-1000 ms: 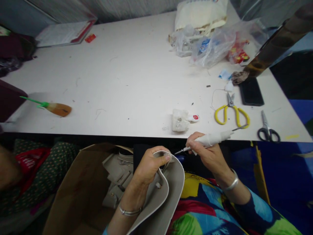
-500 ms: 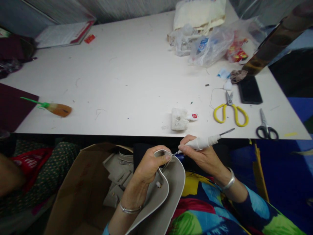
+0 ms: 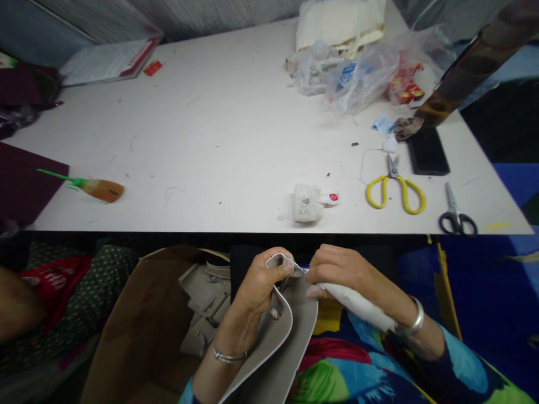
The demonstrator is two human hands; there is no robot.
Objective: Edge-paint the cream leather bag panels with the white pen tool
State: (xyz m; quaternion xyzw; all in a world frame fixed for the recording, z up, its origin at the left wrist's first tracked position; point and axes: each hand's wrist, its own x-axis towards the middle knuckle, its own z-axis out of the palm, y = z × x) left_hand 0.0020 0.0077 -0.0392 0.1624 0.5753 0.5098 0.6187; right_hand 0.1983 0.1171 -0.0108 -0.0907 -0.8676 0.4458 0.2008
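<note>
My left hand [image 3: 259, 283] is closed, pinching the curved top edge of a grey leather piece [image 3: 290, 331] that rests over my lap. My right hand [image 3: 341, 272] is closed round a tool with a white-wrapped handle [image 3: 357, 303]; its tip touches the leather edge right beside my left thumb, and the handle now points down along my wrist. Both wrists wear silver bangles. The tool's tip is mostly hidden between my fingers.
A cardboard box [image 3: 135, 320] with grey leather parts [image 3: 206, 308] stands at my lower left. On the white table [image 3: 219, 134] lie yellow scissors [image 3: 393, 185], black scissors [image 3: 455, 213], a phone [image 3: 427, 151], a white block [image 3: 305, 203], plastic bags [image 3: 357, 73] and a glue bottle [image 3: 90, 186]. Another person's arm [image 3: 17, 303] is at left.
My right hand has turned over, swinging the tool's handle from pointing up-right towards the table to pointing down along my wrist, with its tip brought in against the leather edge. The left hand kept its grip.
</note>
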